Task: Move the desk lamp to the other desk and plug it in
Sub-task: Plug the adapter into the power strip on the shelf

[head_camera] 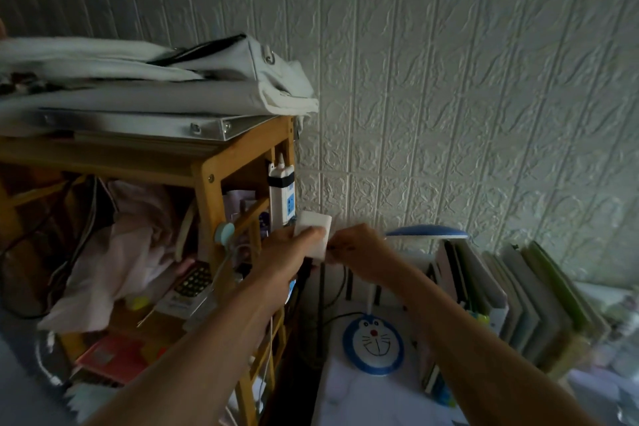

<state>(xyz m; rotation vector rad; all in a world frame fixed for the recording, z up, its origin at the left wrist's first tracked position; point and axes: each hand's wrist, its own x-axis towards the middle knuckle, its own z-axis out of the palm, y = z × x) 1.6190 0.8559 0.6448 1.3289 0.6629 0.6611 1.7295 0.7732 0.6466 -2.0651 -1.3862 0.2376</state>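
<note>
Hands: two, left hand (294, 245) gripping one white adapter (313, 233), right hand (356, 249) pinching beside it, tight gap above one lamp (375, 344).

Embossed white wall (449, 79), wooden shelf (204, 162)

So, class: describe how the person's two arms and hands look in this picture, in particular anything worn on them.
Both forearms are bare as far as the frame shows: no sleeve, watch, bracelet or glove is visible on either. The left hand and right hand show no rings that I can make out, though the dim light and blur hide fine detail. The fingers look bare, and no markings show on the arms.
</note>
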